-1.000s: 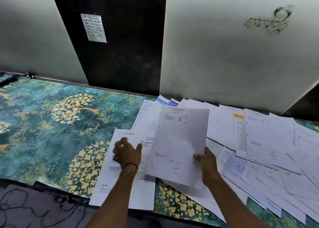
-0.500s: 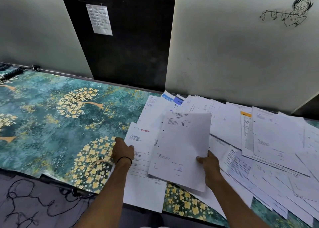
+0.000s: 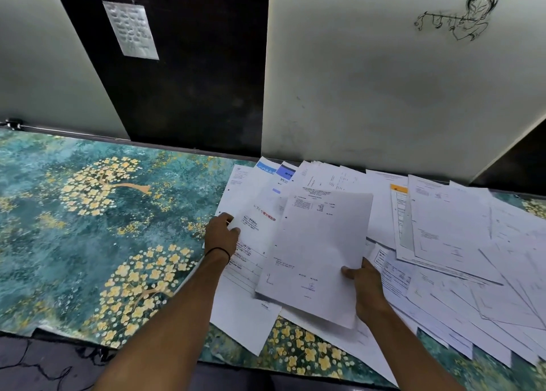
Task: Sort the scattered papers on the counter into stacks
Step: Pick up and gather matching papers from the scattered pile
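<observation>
Many white printed papers point(image 3: 452, 242) lie scattered and overlapping over the right half of the counter point(image 3: 74, 228). My right hand point(image 3: 366, 290) grips the lower right edge of a few sheets point(image 3: 319, 251), held lifted and tilted above the pile. My left hand point(image 3: 221, 234) pinches the left edge of a sheet with red print point(image 3: 254, 228), thumb on top. That sheet's lower end point(image 3: 239, 319) hangs over the counter's front edge.
The counter carries a teal covering with yellow flower trees, bare on its left half. A dark panel with a small taped sheet point(image 3: 130, 30) and pale walls rise behind. A line drawing point(image 3: 461, 18) marks the right wall. Black cables point(image 3: 44, 370) lie below the front edge.
My left hand has slid the red-print sheet up and to the right, toward the pile, and now pinches its edge. My right hand keeps holding the lifted sheets, lowered slightly.
</observation>
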